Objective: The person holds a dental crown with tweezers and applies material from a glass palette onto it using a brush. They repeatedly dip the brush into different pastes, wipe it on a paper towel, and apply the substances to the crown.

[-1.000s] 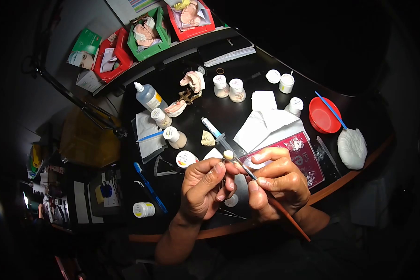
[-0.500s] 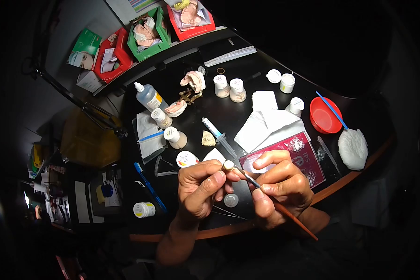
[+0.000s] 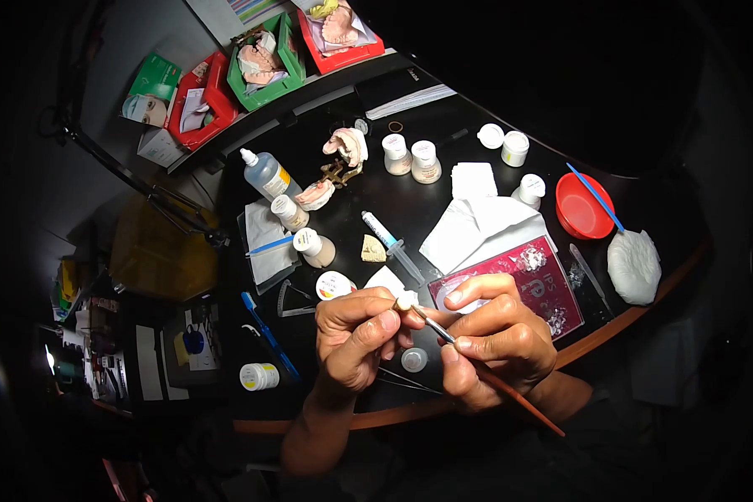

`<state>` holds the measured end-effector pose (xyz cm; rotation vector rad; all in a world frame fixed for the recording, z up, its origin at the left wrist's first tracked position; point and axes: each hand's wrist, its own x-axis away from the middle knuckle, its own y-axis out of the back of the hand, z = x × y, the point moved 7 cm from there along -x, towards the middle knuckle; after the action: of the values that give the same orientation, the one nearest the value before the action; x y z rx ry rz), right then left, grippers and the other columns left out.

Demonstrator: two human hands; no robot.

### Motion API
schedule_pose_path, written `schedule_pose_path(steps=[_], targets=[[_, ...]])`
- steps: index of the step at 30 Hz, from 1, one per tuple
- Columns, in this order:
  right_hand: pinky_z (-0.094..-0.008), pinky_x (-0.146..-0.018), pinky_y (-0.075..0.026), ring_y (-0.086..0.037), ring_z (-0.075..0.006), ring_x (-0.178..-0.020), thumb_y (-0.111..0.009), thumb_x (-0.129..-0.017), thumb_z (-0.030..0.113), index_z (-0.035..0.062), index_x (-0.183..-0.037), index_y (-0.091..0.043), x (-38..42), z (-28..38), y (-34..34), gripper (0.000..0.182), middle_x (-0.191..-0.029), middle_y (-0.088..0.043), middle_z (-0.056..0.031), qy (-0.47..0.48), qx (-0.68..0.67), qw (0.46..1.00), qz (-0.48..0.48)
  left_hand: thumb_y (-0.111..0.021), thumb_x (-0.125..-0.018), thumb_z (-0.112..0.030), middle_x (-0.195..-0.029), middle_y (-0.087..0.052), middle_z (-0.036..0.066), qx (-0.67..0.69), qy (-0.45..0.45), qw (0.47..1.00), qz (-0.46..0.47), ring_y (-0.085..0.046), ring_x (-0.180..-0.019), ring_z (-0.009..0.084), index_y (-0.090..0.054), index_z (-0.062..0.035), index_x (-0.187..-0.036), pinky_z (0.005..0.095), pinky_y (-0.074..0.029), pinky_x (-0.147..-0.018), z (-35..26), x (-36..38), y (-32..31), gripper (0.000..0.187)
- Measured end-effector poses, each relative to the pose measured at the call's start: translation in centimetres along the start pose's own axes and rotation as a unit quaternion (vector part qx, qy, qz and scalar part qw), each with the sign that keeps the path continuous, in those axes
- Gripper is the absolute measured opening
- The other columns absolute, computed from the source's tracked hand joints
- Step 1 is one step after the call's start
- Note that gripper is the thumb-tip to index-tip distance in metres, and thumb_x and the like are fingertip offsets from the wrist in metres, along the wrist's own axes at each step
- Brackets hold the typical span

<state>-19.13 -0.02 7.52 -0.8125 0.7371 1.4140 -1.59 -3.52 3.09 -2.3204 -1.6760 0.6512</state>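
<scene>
Between the thumb and fingers of my left hand (image 3: 353, 343) is a small white tooth-shaped piece, like a dental crown (image 3: 407, 299). My right hand (image 3: 506, 339) grips a fine brush (image 3: 520, 403) with a reddish-brown handle, held like a pen. Its tip is right at the crown's lower right side. Beneath my right hand lies a dark red mixing palette (image 3: 567, 294) with heaps of white powder. A small clear cap (image 3: 414, 360) and a round white jar (image 3: 335, 285) are near my left hand.
Behind my hands lie a syringe (image 3: 381, 231), folded tissues (image 3: 477, 230) and powder bottles (image 3: 314, 248). Dental models on an articulator (image 3: 343, 173) stand farther back. A red bowl (image 3: 573, 209) and a white pad (image 3: 632, 268) are right; a blue toothbrush (image 3: 269, 336) is left.
Both hands have shifted slightly left. The crown is turned a little in my left fingers, and the brush tip sits lower against its side.
</scene>
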Motion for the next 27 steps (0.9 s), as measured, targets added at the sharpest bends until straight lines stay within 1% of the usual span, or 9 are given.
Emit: schedule_pose_path(steps=[2, 5, 7, 9, 14, 18, 21, 24, 27], targets=[[-0.0401, -0.082, -0.068, -0.07, -0.0329, -0.1, -0.075, -0.078, -0.011, 0.0017, -0.09, -0.061, 0.1, 0.0, 0.1, 0.022, -0.086, -0.068, -0.0127, -0.003, -0.018, 1.0, -0.005, -0.062, -0.098, -0.008, -0.093, -0.076, 0.018, -0.01, -0.001, 1.0, 0.0, -0.062, -0.065, 0.0108, -0.077, 0.0092, -0.099, 0.0219, -0.046, -0.057, -0.1, 0.0, 0.1, 0.023], [-0.0422, -0.084, -0.069, -0.068, -0.0332, -0.103, -0.069, -0.077, -0.012, 0.0003, -0.09, -0.061, 0.6, -0.5, 0.1, 0.02, -0.083, -0.065, -0.0135, -0.026, -0.087, 0.995, -0.037, -0.066, -0.094, -0.007, -0.089, -0.076, 0.017, -0.094, -0.057, 0.994, -0.013, -0.065, -0.067, 0.0128, -0.078, 0.0091, -0.098, 0.0235, -0.05, -0.061, -0.9, 0.1, -0.1, 0.021], [-0.044, -0.087, -0.069, -0.066, -0.0336, -0.105, -0.065, -0.076, -0.012, -0.0005, -0.09, -0.061, 1.1, -1.2, -0.1, 0.019, -0.082, -0.063, -0.0137, -0.061, -0.15, 0.984, -0.067, -0.069, -0.091, -0.007, -0.085, -0.076, 0.016, -0.158, -0.115, 0.981, 0.01, -0.067, -0.069, 0.0142, -0.079, 0.0087, -0.098, 0.0245, -0.051, -0.063, -1.7, 0.0, -0.3, 0.02], [-0.0456, -0.09, -0.069, -0.066, -0.0337, -0.106, -0.064, -0.077, -0.011, -0.0009, -0.09, -0.061, 1.3, -1.6, 0.0, 0.017, -0.082, -0.062, -0.0134, -0.083, -0.2, 0.974, -0.06, -0.072, -0.088, -0.007, -0.081, -0.075, 0.013, -0.208, -0.155, 0.965, 0.025, -0.068, -0.069, 0.0149, -0.081, 0.0067, -0.096, 0.0252, -0.051, -0.062, -2.2, 0.0, -0.3, 0.018], [-0.0487, -0.095, -0.067, -0.064, -0.0326, -0.107, -0.064, -0.079, -0.007, -0.0013, -0.089, -0.06, 1.9, -1.9, -0.1, 0.013, -0.083, -0.062, -0.0125, -0.138, -0.288, 0.945, -0.066, -0.073, -0.087, -0.007, -0.078, -0.074, 0.012, -0.264, -0.197, 0.942, 0.066, -0.067, -0.065, 0.0139, -0.082, 0.0043, -0.096, 0.0261, -0.049, -0.057, -3.5, -0.1, -0.7, 0.017], [-0.0504, -0.095, -0.067, -0.064, -0.0325, -0.107, -0.064, -0.078, -0.009, -0.001, -0.085, -0.06, 1.7, -1.7, -0.1, 0.012, -0.082, -0.062, -0.0129, -0.13, -0.271, 0.952, -0.053, -0.07, -0.082, -0.013, -0.078, -0.074, 0.011, -0.279, -0.191, 0.939, 0.052, -0.063, -0.061, 0.0158, -0.082, 0.0037, -0.089, 0.0279, -0.048, -0.059, -3.5, 0.1, -0.7, 0.022], [-0.0633, -0.103, -0.061, -0.052, -0.0277, -0.111, -0.054, -0.083, -0.009, 0.0018, -0.092, -0.054, 1.2, -1.2, -0.5, 0.014, -0.088, -0.054, -0.011, -0.096, -0.24, 0.966, 0.029, -0.073, -0.083, -0.008, -0.076, -0.073, 0.01, -0.272, -0.214, 0.935, 0.073, -0.065, -0.062, 0.015, -0.083, 0.0037, -0.093, 0.0275, -0.047, -0.056, -3.6, -0.1, -0.6, 0.018], [-0.0491, -0.093, -0.068, -0.064, -0.0328, -0.107, -0.065, -0.073, -0.013, -0.0012, -0.085, -0.06, 1.3, -1.6, -0.2, 0.017, -0.083, -0.062, -0.0131, -0.078, -0.241, 0.967, -0.017, -0.074, -0.084, -0.006, -0.075, -0.073, 0.01, -0.269, -0.226, 0.933, 0.083, -0.066, -0.063, 0.0145, -0.083, 0.0037, -0.095, 0.0274, -0.048, -0.056, -3.7, -0.1, -0.7, 0.017], [-0.049, -0.093, -0.068, -0.064, -0.0326, -0.107, -0.066, -0.074, -0.012, -0.0013, -0.087, -0.061, 1.3, -1.5, -0.2, 0.018, -0.083, -0.062, -0.0128, -0.071, -0.231, 0.97, -0.003, -0.074, -0.084, -0.006, -0.075, -0.073, 0.01, -0.275, -0.225, 0.931, 0.082, -0.066, -0.063, 0.0145, -0.083, 0.0036, -0.095, 0.0273, -0.048, -0.056, -3.8, -0.1, -0.7, 0.017]])
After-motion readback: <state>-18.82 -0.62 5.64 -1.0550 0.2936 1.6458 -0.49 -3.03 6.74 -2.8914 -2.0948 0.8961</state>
